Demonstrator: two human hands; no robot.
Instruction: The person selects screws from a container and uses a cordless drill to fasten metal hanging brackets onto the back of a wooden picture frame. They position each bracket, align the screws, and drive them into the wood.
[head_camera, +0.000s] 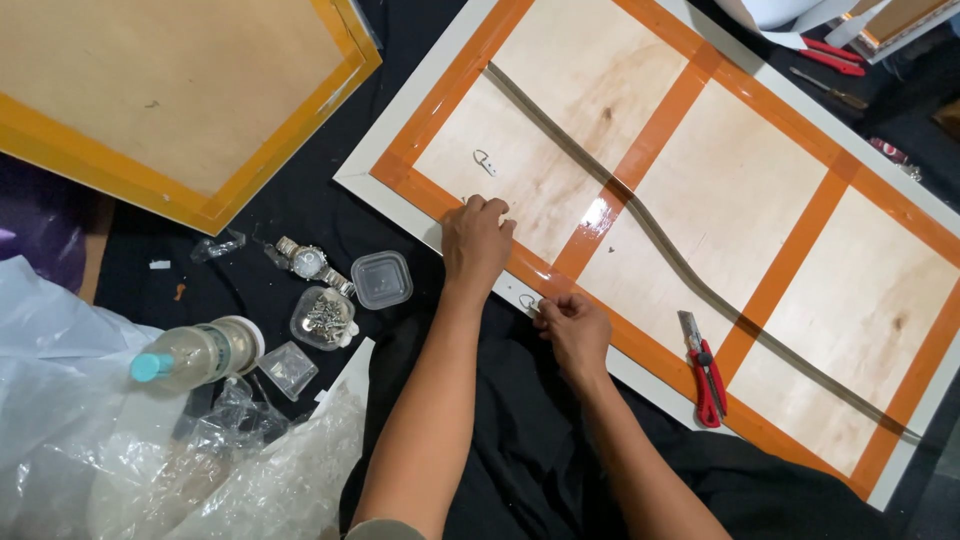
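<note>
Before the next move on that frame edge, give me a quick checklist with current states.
1. Left hand pressing on the frame edge: ok.
2. Right hand at the small fitting on the white border: ok; whether it is gripped, cannot tell.
3. Screws in the open tub, near the left hand: ok.
4. Red cutter lying on the backing, away from both hands: ok.
5. Spare hanger on the backing: ok.

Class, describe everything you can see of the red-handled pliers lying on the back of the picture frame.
The red-handled pliers lie flat on the pale wooden backing board of the white-edged frame, near its lower edge. The grey metal jaws point up and away; the two red grips, slightly parted, point towards the person. The tool lies on the board and partly over an orange tape strip, close beside the dark cord that crosses the board. Neither hand touches it; the right hand is nearest.
</note>
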